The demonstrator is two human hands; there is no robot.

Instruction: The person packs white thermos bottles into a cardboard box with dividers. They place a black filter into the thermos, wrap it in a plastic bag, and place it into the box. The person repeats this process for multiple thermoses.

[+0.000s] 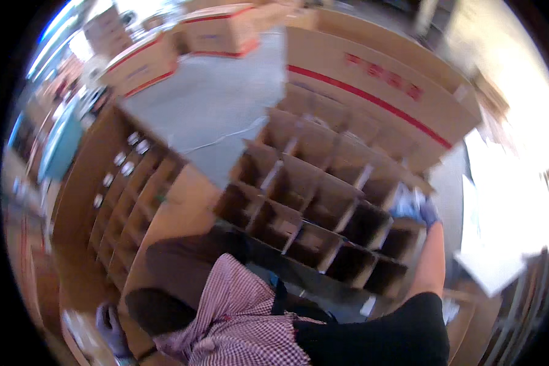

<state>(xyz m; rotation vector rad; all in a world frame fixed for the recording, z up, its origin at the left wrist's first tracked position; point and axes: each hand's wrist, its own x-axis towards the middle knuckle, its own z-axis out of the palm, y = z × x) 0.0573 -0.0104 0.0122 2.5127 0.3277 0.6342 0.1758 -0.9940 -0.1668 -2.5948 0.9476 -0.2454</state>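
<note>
Divider (329, 204) | I see right hand (430, 211), 3 o'clock, at its edge by a pale thing (404, 201) — fingers blurred, can't tell | left hand (111, 332), 8 o'clock — fingers loosely bent, apart

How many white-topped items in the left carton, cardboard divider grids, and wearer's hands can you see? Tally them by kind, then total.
White-topped items: 6 visible
Cardboard divider grids: 2
Left hand and right hand: 2
Total: 10
</note>
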